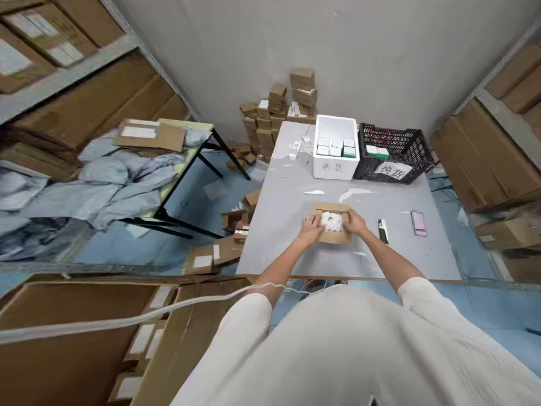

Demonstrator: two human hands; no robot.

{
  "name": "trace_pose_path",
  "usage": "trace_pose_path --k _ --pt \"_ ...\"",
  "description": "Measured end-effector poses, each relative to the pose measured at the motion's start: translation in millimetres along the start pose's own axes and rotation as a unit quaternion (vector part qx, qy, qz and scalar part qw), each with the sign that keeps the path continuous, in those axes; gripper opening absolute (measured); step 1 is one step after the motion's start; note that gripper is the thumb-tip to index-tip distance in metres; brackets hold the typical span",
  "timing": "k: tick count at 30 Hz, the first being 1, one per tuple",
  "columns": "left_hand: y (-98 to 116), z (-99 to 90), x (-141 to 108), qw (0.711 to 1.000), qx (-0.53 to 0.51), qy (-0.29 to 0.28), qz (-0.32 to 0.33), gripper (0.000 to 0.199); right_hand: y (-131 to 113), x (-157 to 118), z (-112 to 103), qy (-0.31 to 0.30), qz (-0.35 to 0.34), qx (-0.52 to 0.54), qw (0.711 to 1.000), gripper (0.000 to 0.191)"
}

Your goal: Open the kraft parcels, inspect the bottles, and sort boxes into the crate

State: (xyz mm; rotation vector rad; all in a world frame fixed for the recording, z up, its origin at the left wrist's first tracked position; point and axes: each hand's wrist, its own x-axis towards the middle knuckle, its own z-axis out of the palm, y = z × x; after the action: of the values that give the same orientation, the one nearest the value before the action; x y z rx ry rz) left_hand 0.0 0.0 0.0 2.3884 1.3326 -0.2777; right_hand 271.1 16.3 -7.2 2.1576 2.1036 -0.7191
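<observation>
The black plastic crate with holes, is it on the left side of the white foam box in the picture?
No, the black plastic crate stands to the right of the white foam box.

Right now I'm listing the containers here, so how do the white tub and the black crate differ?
The white tub has solid walls, while the black crate has openwork ones. The tub shows more small boxes inside than the crate does. The tub sits fairly straight on; the crate is turned at an angle. Both are open-topped, with handwritten characters on the front.
</observation>
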Motion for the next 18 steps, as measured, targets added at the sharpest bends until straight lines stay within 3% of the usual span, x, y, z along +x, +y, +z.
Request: trace_pose_path --k 6,11,14,18 --pt "-5 -0.2 -7 0.997 -0.015 0.075 0.009 0.06 -8 -5 2 -0.019 0.036 -0.025 0.999 0.081" --pt "-11 -2.0 -29 0.986 0.004 0.147 -0.085 0.078 -13 -5 6 -0.034 0.056 -0.029 0.997 0.089" --pt "-18 -6.7 -27 0.988 -0.011 0.122 -0.097 0.078 -17 -5 9 -0.038 0.069 -0.026 0.997 0.092" --pt "-28 -13.7 -6 0.997 -0.044 0.046 -0.053 0.088 -22 -5 12 -0.035 0.077 -0.025 0.996 0.093"
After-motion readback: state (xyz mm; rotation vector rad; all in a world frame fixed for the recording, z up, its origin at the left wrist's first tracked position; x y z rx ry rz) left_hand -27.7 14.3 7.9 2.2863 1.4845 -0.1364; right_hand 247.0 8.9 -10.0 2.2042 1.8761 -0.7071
